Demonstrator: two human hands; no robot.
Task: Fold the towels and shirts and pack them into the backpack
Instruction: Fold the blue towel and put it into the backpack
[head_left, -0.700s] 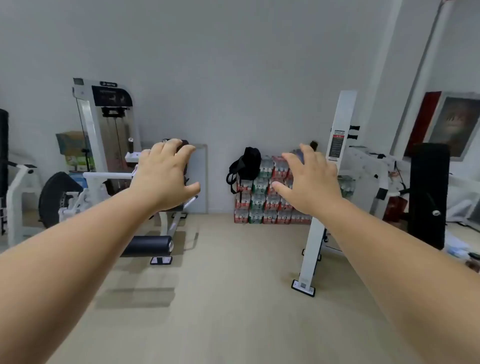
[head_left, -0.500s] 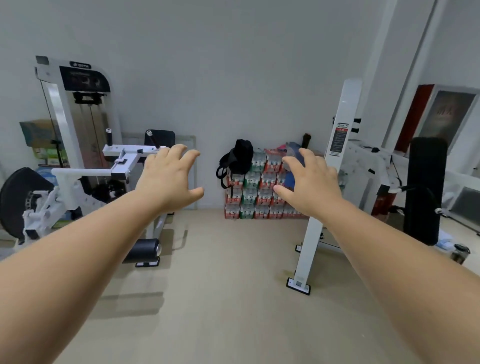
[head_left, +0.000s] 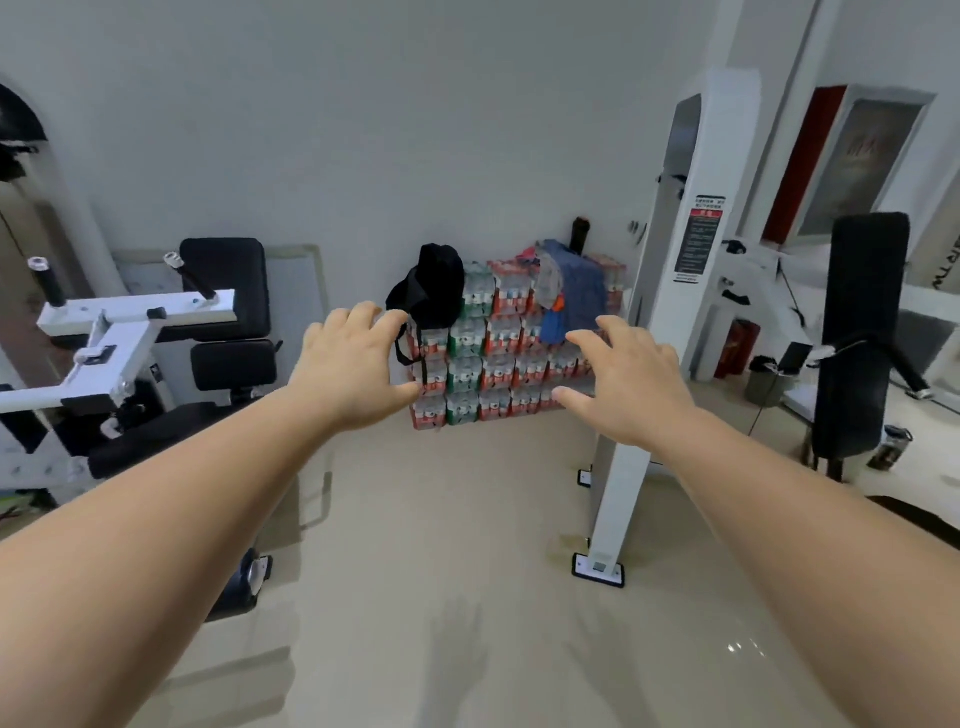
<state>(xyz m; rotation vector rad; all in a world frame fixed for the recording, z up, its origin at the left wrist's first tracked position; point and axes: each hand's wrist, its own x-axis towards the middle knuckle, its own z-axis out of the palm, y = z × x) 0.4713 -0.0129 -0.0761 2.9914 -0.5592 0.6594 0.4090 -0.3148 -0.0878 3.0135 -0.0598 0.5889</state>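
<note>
Both arms reach forward; the left hand (head_left: 353, 369) and right hand (head_left: 628, 384) are open with fingers spread, holding nothing, well apart from each other; past them a stack (head_left: 498, 364) of bottle packs stands against the far wall (head_left: 363, 130); the black backpack (head_left: 436, 291) sits on the stack's left top corner, straps hanging down its side; blue and grey clothes (head_left: 576, 291) drape over the right top edge; bare beige floor (head_left: 441, 519) runs between the person and the stack; a white machine (head_left: 130, 332) bounds this lane on the left; a white post (head_left: 675, 260) bounds it on the right, its foot plate on the floor; a black pad (head_left: 857, 338) stands further right.
</note>
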